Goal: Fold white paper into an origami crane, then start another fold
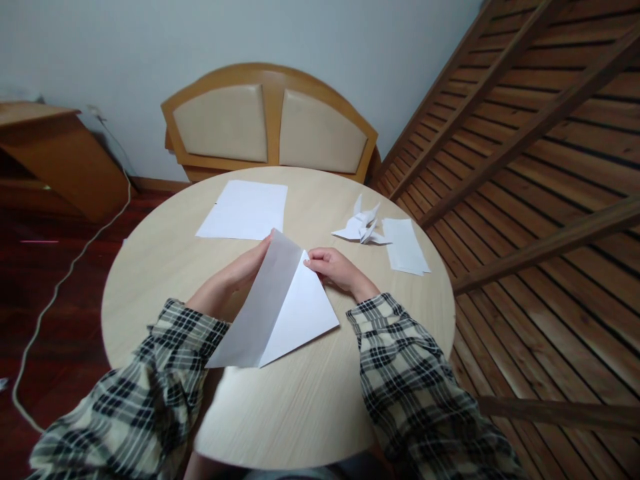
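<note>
A white sheet of paper lies partly folded on the round wooden table, one flap lifted off the surface. My left hand grips the raised flap near its top corner, fingers partly hidden behind the paper. My right hand pinches the paper's upper corner, fingers curled together. Both forearms wear plaid sleeves.
A flat white sheet lies at the far left of the table. A folded paper figure and a smaller paper stack sit at the far right. A wooden chair stands behind the table. A slatted wooden frame leans at the right.
</note>
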{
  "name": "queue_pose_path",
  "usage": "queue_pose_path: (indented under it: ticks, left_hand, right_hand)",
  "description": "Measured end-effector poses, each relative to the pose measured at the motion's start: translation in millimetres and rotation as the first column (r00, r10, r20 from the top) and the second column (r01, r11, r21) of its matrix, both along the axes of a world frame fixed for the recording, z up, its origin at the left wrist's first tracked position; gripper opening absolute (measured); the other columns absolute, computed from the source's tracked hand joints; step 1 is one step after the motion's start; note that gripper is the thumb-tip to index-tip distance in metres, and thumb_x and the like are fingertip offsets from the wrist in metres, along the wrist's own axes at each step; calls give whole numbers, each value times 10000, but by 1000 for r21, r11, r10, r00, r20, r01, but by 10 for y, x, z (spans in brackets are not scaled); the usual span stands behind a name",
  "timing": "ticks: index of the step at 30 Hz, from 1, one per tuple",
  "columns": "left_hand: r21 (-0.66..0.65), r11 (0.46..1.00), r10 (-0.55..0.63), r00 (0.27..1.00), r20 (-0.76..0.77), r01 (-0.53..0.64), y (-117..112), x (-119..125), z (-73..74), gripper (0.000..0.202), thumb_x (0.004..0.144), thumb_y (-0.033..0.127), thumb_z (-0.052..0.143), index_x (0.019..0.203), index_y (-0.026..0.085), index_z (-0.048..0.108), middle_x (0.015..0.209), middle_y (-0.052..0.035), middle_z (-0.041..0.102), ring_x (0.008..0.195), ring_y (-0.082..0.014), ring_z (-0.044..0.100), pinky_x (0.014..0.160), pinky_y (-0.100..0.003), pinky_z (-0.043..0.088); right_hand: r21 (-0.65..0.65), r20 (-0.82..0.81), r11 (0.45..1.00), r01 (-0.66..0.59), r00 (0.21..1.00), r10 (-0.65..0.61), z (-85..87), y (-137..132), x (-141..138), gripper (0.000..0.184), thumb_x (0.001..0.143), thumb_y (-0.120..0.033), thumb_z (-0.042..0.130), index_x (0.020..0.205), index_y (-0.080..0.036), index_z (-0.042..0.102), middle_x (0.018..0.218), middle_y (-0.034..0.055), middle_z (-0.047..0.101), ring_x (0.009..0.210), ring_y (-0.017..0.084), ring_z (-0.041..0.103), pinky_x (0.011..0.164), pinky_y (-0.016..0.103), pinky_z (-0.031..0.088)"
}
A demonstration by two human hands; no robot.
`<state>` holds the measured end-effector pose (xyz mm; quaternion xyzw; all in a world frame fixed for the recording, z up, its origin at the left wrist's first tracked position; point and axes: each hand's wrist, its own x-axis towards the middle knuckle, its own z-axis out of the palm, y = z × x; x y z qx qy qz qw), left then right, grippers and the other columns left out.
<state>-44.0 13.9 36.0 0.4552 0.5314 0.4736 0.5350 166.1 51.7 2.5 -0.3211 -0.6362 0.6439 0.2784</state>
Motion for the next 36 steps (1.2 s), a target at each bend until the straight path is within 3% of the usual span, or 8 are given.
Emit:
queue_pose_path:
  ticks: [3,5,12,17,24,27,31,36]
  left_hand:
    - [-97,965,-238,969,70,244,-16,-18,94,578,759,718,527,711,156,651,582,-85,619,757,-306,637,656,-370,496]
    - [-84,956,-272,958,93,280,-26,-31,134,609,750,740,516,731,146,649,606,-91,627,764,-313,642,661,-376,500]
    - [-51,964,-263,964,-43,261,-110,-36,189,230,679,357,724,755,143,687,720,-87,681,645,-233,594,557,-309,459]
    - [-151,975,-166,986,-26,160,-142,31,346,146,720,283,666,666,150,645,543,-39,570,583,-224,571,541,-320,433]
    - [-87,995,38,999,-11,-39,-359,96,497,197,694,337,699,765,154,702,689,-64,648,695,-288,633,598,-367,476]
    - [-91,995,52,998,46,-48,-403,99,518,241,709,390,694,811,173,709,753,-68,673,702,-284,632,607,-375,473]
    - [-202,978,-42,998,48,51,-348,65,488,207,681,374,700,727,172,694,651,-58,642,608,-259,586,576,-385,450]
    - [-103,993,62,998,1,-62,-262,10,403,228,712,382,705,817,179,711,664,-48,630,744,-304,626,644,-405,486]
  right_hand:
    - [55,37,998,-9,999,7,8,-3,19,209,806,-375,633,768,-170,613,633,-29,531,536,87,470,485,213,360]
    - [110,66,994,-17,998,10,22,-4,34,212,814,-368,627,736,-174,592,617,-34,502,535,87,457,485,216,344]
    - [190,84,982,-16,996,0,74,-13,37,266,842,-406,597,720,-172,573,638,-34,461,557,89,399,498,230,289]
    - [126,-43,990,60,998,-55,106,-32,25,288,825,-427,616,701,-184,524,638,-46,433,560,92,384,517,227,296]
    - [204,-99,970,132,989,-114,284,-109,20,245,795,-396,638,706,-188,546,643,-43,442,578,95,390,541,228,311]
    - [239,-118,960,146,986,-120,329,-127,18,230,795,-387,637,708,-191,555,639,-43,442,578,95,384,546,228,318]
    - [262,-128,954,143,985,-113,347,-137,17,226,804,-393,634,723,-193,567,649,-41,448,589,96,389,555,231,326]
    - [266,-141,954,139,985,-104,371,-155,4,211,809,-374,634,733,-192,559,655,-39,450,593,95,395,553,231,323]
